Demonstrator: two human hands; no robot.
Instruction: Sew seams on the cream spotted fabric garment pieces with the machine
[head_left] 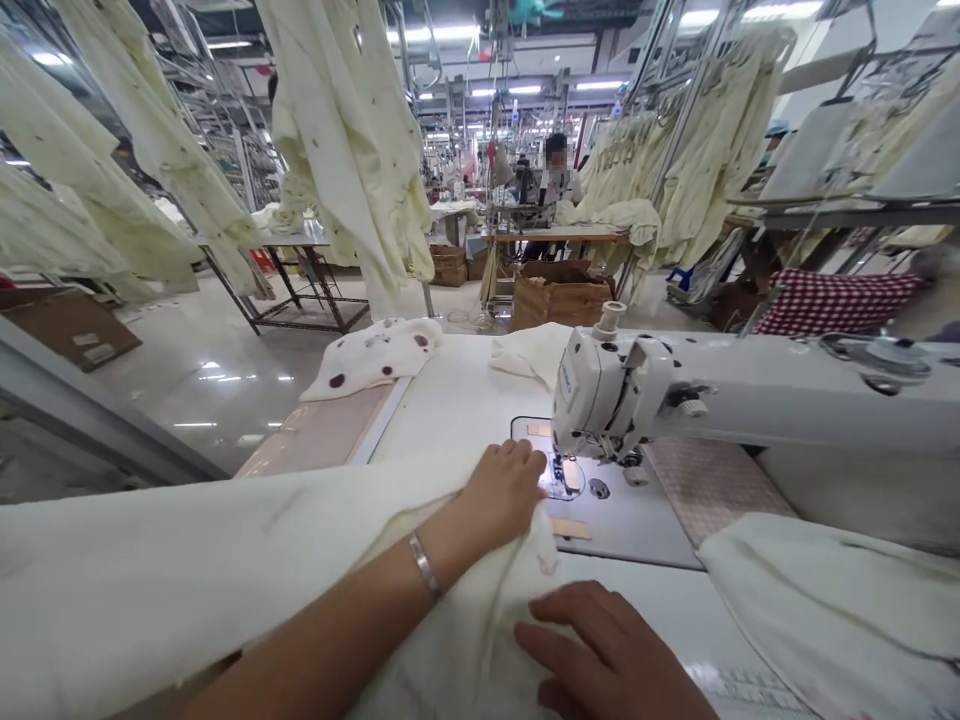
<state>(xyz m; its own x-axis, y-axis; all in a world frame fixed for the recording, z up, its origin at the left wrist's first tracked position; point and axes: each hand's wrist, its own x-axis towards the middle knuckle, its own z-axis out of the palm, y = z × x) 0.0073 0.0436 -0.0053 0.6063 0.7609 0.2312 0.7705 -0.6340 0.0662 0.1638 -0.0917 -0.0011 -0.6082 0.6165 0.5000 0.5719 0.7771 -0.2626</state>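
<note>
A wide piece of cream fabric (pixel 187 570) lies across the white sewing table (pixel 457 400) in front of me. My left hand (pixel 504 490), a silver bangle on its wrist, is closed on the fabric's edge close to the needle area of the white sewing machine (pixel 622 390). My right hand (pixel 607 650) rests flat on the fabric near the table's front, fingers stretched out. The metal needle plate (pixel 600 500) lies just right of my left hand.
A spotted cream piece (pixel 375 355) and a folded cream piece (pixel 532 350) lie at the table's far end. More cream fabric (pixel 832 600) sits at the right. Cream garments (pixel 345 130) hang overhead. A person (pixel 559 175) sits at a distant table, beside cardboard boxes (pixel 559 295).
</note>
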